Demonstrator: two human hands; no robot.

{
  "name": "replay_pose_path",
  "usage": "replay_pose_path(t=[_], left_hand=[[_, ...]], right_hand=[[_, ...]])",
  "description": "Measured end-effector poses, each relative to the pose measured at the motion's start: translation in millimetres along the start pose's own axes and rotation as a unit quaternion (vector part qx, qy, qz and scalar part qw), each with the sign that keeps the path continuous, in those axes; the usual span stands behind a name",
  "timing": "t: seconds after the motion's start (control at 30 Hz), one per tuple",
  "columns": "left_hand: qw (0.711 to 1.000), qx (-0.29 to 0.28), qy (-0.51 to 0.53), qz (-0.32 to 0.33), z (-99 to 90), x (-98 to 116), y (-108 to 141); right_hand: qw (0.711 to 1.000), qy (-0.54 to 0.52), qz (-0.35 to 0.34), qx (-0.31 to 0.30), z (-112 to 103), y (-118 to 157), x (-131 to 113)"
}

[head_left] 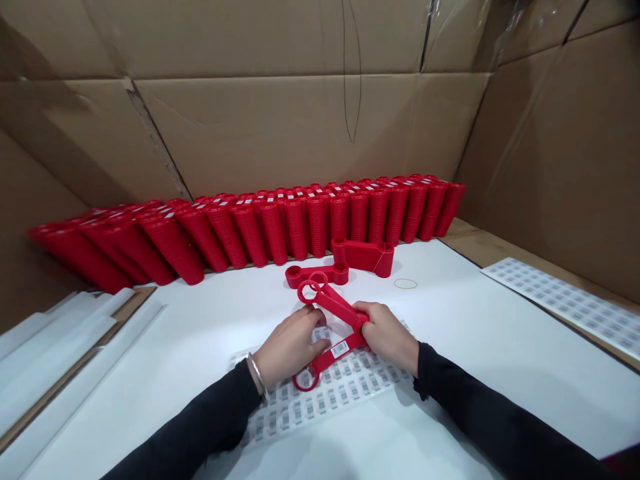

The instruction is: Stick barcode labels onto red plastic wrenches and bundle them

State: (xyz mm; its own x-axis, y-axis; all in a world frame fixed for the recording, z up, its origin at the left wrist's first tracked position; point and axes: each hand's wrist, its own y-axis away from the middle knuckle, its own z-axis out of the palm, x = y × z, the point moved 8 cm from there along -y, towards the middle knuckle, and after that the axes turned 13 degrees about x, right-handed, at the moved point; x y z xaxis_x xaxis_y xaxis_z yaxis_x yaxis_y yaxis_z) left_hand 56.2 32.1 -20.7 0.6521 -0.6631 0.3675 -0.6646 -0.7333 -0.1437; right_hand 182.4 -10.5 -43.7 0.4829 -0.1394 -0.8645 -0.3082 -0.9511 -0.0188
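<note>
My right hand [387, 337] is closed around one end of a few red plastic bars [336, 308] with ringed ends, which fan apart toward the left. On the lower red bar [325, 360] sits a white barcode label [340, 349]. My left hand [293, 343], with a bangle at its wrist, is beside that bar; its thumb and fingers are apart, the thumb at the bar's edge. Beneath both hands lies a sheet of barcode labels [300, 410]. Just beyond the hands stand a short stack of red bars [317, 275] and a taller stack [363, 257] with a rubber band round it.
Tall stacks of red bars [273, 233] line the back of the white table [500, 400]. A loose rubber band [405, 284] lies behind my right hand. Another label sheet [565, 300] is at right, white sheets [50, 360] at left. Cardboard walls [280, 133] enclose the table.
</note>
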Motion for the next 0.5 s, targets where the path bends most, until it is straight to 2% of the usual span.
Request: replay_pose_path(t=[0.33,0.43,0.5], left_hand=[[0.999,0.028,0.025,-0.032,-1.3,0.5,-0.4],[0.999,0.035,-0.012,0.003,-9.1,5.8,-2.1],[0.992,0.071,-0.087,0.062,-25.6,14.0,-3.6]], right_hand=[[1.000,0.002,-0.011,-0.004,-0.9,-0.5,-1.3],[1.000,-0.022,-0.005,-0.011,0.2,0.1,-1.7],[0.998,-0.054,-0.026,0.015,-7.0,-0.6,-7.5]])
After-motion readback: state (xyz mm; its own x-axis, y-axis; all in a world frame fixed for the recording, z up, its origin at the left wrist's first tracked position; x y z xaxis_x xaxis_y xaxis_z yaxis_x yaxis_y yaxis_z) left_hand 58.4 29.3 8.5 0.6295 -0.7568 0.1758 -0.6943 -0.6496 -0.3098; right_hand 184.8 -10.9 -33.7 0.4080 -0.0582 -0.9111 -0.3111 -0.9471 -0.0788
